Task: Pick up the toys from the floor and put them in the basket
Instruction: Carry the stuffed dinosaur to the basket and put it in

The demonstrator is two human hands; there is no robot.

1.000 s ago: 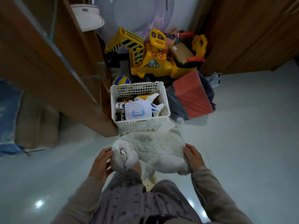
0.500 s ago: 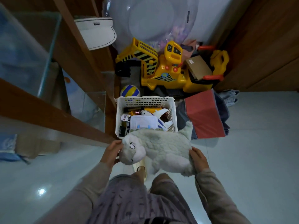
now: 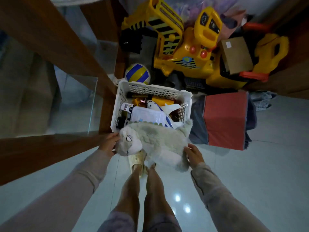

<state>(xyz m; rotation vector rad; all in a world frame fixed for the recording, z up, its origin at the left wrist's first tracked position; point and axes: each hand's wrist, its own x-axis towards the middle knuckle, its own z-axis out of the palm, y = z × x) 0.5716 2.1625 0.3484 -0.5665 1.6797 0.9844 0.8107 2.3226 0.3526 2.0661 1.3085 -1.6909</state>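
The left hand (image 3: pixel 109 144) grips the head and the right hand (image 3: pixel 194 154) the rear of the plush toy (image 3: pixel 157 143), held over the near rim of the white basket (image 3: pixel 153 88). The basket already contains a toy airplane (image 3: pixel 160 109) and a clear plastic box (image 3: pixel 147 116). Judged remaining: lower and release the plush.

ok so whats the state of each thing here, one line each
plush toy: held off the floor, over the basket's near rim, not yet inside
left hand: gripping the plush's head end
right hand: gripping its rear end
white basket: upright, open, nearly full
toy airplane: lying in the basket
clear plastic box: in the basket, lid on
ball: on the floor behind the basket
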